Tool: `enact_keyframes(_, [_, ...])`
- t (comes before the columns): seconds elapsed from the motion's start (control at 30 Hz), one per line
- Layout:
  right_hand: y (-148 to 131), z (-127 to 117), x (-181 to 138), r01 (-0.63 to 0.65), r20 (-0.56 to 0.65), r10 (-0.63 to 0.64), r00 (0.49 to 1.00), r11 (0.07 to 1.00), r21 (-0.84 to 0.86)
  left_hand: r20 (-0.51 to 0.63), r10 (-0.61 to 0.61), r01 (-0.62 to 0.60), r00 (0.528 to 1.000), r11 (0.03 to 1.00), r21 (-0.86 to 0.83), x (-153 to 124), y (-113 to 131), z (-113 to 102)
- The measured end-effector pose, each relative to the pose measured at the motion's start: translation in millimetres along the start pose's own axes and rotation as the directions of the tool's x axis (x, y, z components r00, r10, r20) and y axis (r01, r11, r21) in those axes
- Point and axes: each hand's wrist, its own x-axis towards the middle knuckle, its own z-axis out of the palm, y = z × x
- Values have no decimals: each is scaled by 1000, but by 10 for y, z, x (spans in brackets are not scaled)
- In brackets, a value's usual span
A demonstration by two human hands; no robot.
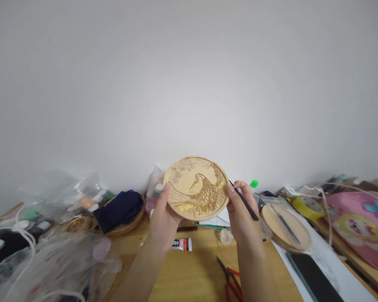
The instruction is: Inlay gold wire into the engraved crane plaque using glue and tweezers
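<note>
I hold a round wooden plaque (195,188) up in front of the white wall; it bears a carved bird, partly painted gold. My left hand (164,218) grips its left edge, thumb on the front. My right hand (242,209) steadies the right edge and is closed around a thin dark brush (244,201) that slants down to the right. Both forearms rise from the wooden table (195,272).
Below lie red-handled pliers (231,281), a glue tube (181,244) and a second wooden disc (286,228). A tray with navy cloth (121,212) and clear plastic bags (59,260) crowd the left. Yellow tape (304,205), pink fabric (359,222) and a dark phone (313,277) lie right.
</note>
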Motion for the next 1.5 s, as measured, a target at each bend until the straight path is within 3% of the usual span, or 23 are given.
enact_keyframes(0.17, [-159, -165, -7, 0, -24, 0, 1000, 1000, 15, 60, -27, 26, 998, 1000, 17, 29, 160, -49])
enact_keyframes(0.27, [-248, -238, -77, -31, 67, 37, 997, 996, -88, 156, -95, 72, 983, 986, 148, -43, 220, -94])
enact_keyframes(0.37, [-223, -306, -213, -74, 162, 115, 980, 968, -240, 177, -43, -18, 983, 944, 329, -219, 184, -256])
enact_keyframes(0.43, [-110, -375, -360, -91, 187, 156, 970, 943, -319, 121, -6, -48, 993, 898, 437, -396, 92, -463])
enact_keyframes(0.6, [439, -631, -915, -210, 109, 266, 958, 907, -366, -75, -114, 136, 991, 779, 611, -877, -288, -1122])
enact_keyframes(0.73, [827, -778, -1294, -257, 21, 281, 959, 903, -343, -159, -88, 174, 983, 699, 693, -1010, -549, -1453])
enact_keyframes(0.9, [884, -911, -1424, -242, -10, 252, 968, 919, -312, -155, 56, 97, 986, 563, 821, -898, -595, -1523])
enact_keyframes(1.03, [719, -1046, -1469, -252, 85, 290, 953, 920, -301, -63, 140, -6, 988, 442, 897, -921, -441, -1430])
enact_keyframes(1.17, [508, -1007, -1600, -268, 286, 375, 882, 897, -351, 54, -124, 0, 991, 403, 915, -1057, -356, -1276])
enact_keyframes(1.23, [419, -901, -1665, -198, 494, 372, 786, 908, -369, 122, -311, 18, 943, 411, 912, -1115, -363, -1204])
enact_keyframes(1.3, [369, -783, -1713, -123, 606, 343, 718, 919, -375, 179, -439, 24, 880, 418, 908, -1156, -376, -1161])
enact_keyframes(1.37, [366, -693, -1746, -82, 637, 318, 702, 925, -371, 207, -501, 26, 840, 419, 908, -1183, -376, -1154])
enact_keyframes(1.5, [418, -620, -1808, -85, 624, 309, 718, 929, -361, 218, -539, 13, 814, 392, 920, -1245, -338, -1189])
